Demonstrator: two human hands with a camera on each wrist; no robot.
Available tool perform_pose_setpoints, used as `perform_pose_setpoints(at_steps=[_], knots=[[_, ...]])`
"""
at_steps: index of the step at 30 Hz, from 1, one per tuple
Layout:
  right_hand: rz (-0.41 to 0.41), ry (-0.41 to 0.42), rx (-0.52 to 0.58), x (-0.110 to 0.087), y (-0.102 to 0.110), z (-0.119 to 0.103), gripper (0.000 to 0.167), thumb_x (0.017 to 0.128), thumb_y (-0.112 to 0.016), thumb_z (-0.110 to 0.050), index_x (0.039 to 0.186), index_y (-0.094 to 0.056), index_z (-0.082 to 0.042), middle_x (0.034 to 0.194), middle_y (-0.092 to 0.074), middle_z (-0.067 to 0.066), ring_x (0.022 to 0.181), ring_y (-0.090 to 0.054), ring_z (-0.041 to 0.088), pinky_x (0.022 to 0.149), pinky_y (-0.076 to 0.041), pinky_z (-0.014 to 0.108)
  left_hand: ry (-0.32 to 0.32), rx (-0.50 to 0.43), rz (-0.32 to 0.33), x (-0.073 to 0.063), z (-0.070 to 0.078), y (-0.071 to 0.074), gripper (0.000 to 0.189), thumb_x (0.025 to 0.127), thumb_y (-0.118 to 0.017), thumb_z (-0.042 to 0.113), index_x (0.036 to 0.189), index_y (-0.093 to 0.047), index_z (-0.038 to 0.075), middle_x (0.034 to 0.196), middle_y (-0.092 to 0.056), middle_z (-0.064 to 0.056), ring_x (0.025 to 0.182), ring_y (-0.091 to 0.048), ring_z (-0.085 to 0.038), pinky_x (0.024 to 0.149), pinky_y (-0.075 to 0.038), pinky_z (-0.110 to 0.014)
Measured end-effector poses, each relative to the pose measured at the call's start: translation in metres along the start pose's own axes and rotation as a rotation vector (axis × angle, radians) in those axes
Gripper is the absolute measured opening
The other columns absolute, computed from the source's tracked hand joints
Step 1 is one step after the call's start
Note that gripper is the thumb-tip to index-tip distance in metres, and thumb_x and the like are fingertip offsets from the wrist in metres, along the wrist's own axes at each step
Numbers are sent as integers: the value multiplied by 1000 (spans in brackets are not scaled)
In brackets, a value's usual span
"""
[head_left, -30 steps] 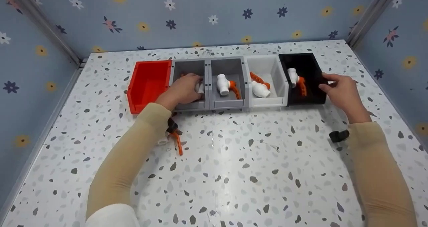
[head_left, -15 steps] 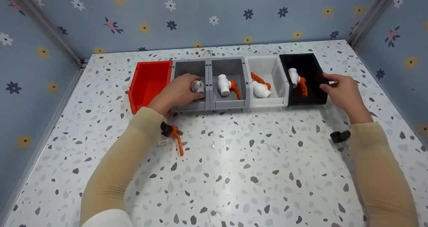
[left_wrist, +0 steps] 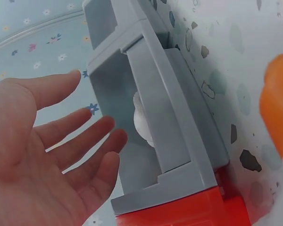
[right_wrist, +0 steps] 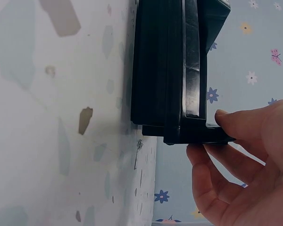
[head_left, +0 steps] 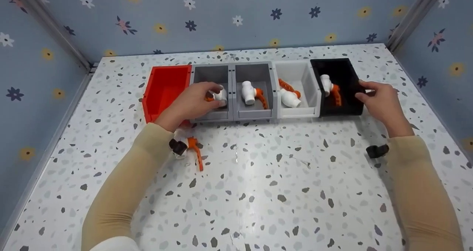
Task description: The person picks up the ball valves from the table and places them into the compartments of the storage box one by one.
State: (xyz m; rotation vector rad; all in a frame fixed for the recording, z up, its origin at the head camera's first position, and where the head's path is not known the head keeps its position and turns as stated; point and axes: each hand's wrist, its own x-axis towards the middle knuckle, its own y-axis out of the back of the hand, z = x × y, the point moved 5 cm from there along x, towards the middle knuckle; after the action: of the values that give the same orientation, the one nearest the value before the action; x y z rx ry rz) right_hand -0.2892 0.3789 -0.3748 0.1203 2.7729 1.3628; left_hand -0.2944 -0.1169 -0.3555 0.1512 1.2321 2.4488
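Note:
My left hand is over the left grey bin, its fingers spread and relaxed. In the left wrist view nothing lies between those fingers, and a white ball valve rests inside that bin, partly hidden by its front wall. My right hand pinches the side wall of the black bin between thumb and fingers. Inside the black bin lies a white valve with an orange handle. Similar valves sit in the right grey bin and the white bin.
A red bin ends the row on the left. In front of it, another valve with an orange handle lies on the speckled table, partly covered by my left wrist and its black strap mount. Flower-patterned panels enclose the table.
My left hand has let go of the white valve in the left grey bin and drawn slightly back and left. My right hand keeps its hold on the black bin.

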Motion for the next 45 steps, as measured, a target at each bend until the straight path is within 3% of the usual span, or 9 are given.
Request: perform_pose_setpoints(at_steps=[7, 14, 17, 26, 32, 39, 41, 45], knots=[[-3, -16, 2, 0, 1, 1, 54, 101, -59, -28, 151, -44, -14, 149, -46, 16, 121, -55, 35, 79, -46, 27, -55, -42, 27, -9, 2, 3, 36, 95, -66, 29, 129, -63, 19, 122, -63, -3, 102, -57, -17, 84, -53, -36], [1, -15, 13, -1, 0, 0, 54, 102, -59, -26, 151, -44, -13, 150, -46, 17, 121, -54, 36, 95, -46, 49, -128, -62, 39, -20, 5, 5, 30, 95, -66, 26, 124, -66, 18, 120, -64, -3, 102, -59, -15, 86, -52, -35], [9, -4, 12, -2, 0, 0, 53, 102, -58, -25, 151, -44, -11, 149, -46, 18, 120, -55, 37, 98, -45, 53, -151, -57, 36, -25, 6, 6, 30, 96, -67, 26, 124, -66, 17, 120, -65, -4, 103, -59, -16, 88, -51, -36], [-10, -26, 18, 2, -2, -3, 54, 102, -58, -25, 152, -42, -12, 151, -44, 18, 124, -53, 38, 101, -44, 54, -106, -69, 37, -39, -8, 6, 34, 96, -68, 29, 127, -66, 16, 121, -64, 0, 108, -58, -16, 92, -50, -38], [-25, -32, 17, 3, -4, -3, 54, 102, -58, -25, 152, -42, -12, 151, -44, 18, 124, -52, 38, 102, -43, 54, -65, -91, 13, -52, -21, 3, 31, 95, -68, 29, 125, -67, 19, 122, -64, -2, 107, -58, -18, 89, -52, -39], [-16, -39, 27, 1, -3, -1, 54, 102, -58, -26, 152, -42, -14, 151, -44, 16, 122, -52, 36, 100, -44, 52, -73, -80, -31, -63, -31, 3, 33, 94, -70, 26, 125, -67, 14, 115, -65, 1, 99, -59, -21, 83, -53, -37], [-8, -32, 25, 0, -2, -1, 54, 102, -58, -26, 152, -43, -14, 151, -45, 16, 122, -53, 35, 97, -46, 49, -73, -78, -62, -66, -34, 1, 34, 93, -71, 25, 125, -67, 13, 114, -65, 0, 100, -59, -21, 84, -53, -37], [9, -9, 7, -2, 0, -1, 54, 101, -59, -27, 151, -45, -14, 149, -47, 17, 120, -55, 35, 84, -47, 33, -57, -74, -108, -71, -40, -4, 37, 92, -73, 26, 126, -66, 13, 117, -65, -3, 104, -60, -21, 88, -54, -40]])
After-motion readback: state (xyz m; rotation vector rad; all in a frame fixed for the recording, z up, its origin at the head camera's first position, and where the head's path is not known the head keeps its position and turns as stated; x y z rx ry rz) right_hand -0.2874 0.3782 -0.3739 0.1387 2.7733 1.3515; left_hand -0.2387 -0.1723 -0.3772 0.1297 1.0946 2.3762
